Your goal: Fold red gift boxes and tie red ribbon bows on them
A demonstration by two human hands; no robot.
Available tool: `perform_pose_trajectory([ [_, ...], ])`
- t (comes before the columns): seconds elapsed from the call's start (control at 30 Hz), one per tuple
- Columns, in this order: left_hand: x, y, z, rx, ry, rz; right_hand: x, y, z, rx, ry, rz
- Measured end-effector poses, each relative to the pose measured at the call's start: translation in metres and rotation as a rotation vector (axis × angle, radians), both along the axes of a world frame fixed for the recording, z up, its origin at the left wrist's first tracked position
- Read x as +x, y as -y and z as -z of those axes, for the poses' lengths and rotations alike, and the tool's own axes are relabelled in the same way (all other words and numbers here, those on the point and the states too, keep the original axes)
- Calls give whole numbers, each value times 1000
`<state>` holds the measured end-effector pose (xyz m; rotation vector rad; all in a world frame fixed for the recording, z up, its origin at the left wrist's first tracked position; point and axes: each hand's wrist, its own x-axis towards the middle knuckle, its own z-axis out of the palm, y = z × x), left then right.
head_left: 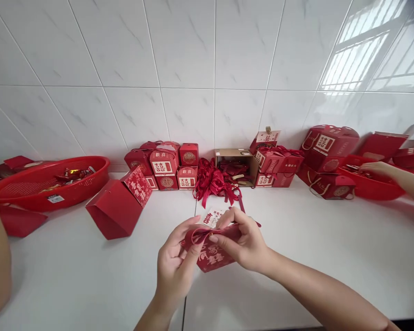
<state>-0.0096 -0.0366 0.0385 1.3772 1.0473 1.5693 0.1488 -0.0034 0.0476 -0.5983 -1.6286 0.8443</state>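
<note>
A small red gift box [214, 258] with pale lettering is at the middle front, between my two hands. My left hand [179, 255] grips its left side, with thumb and fingers at a loop of dark red ribbon [200, 234] on top. My right hand [239, 239] pinches the ribbon at the top centre, its thumb pressed beside the loop. A white tag [212, 216] with red characters stands up behind the box's top edge. Part of the ribbon is hidden by my fingers.
Red ribbons [215, 181] lie beside an open cardboard box [232, 154]. Stacked red gift boxes [165, 165] line the wall. An unfilled-looking red box [115, 209] and a red basket [86, 186] are left. Another person's hand [376, 169] reaches into a red basket [379, 191] at right.
</note>
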Motion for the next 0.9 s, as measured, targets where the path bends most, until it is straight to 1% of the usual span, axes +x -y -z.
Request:
perform_pose_trajectory([
  [0.1,-9,-19,3,-40,-41,23,0,-21,-11,-100,-42,-19],
  [0.17,-15,-29,9,-79,-129,103,5,-33,-15,-140,-120,-21],
  [0.27,-23,-40,17,-116,-337,238,15,-47,-14,-160,-218,-4],
  [0.33,-24,-47,16,-111,-450,269,24,-55,-11,-168,-231,-3],
  [0.4,-20,-56,9,-93,-519,267,37,-64,-7,-152,-167,-18],
  [0.47,-10,-66,-2,-48,-566,260,56,-72,-6,-97,-52,-28],
  [0.53,6,-80,-14,29,-606,265,80,-80,-7,-73,39,-39],
  [0.63,44,-103,-26,129,-639,323,126,-90,-11,-110,51,-54],
  [0.67,59,-111,-27,164,-654,323,144,-93,-13,-105,57,-32],
  [0.7,75,-118,-26,210,-677,296,164,-96,-16,-82,67,16],
  [0.73,91,-125,-21,265,-710,247,186,-100,-21,-41,74,91],
  [0.77,106,-131,-12,324,-747,188,209,-106,-28,7,78,189],
  [0.8,119,-137,0,386,-777,134,233,-113,-37,59,59,300],
  [0.83,131,-141,17,437,-802,100,257,-122,-49,114,22,416],
  [0.9,147,-147,59,529,-776,111,305,-149,-78,207,-62,662],
])
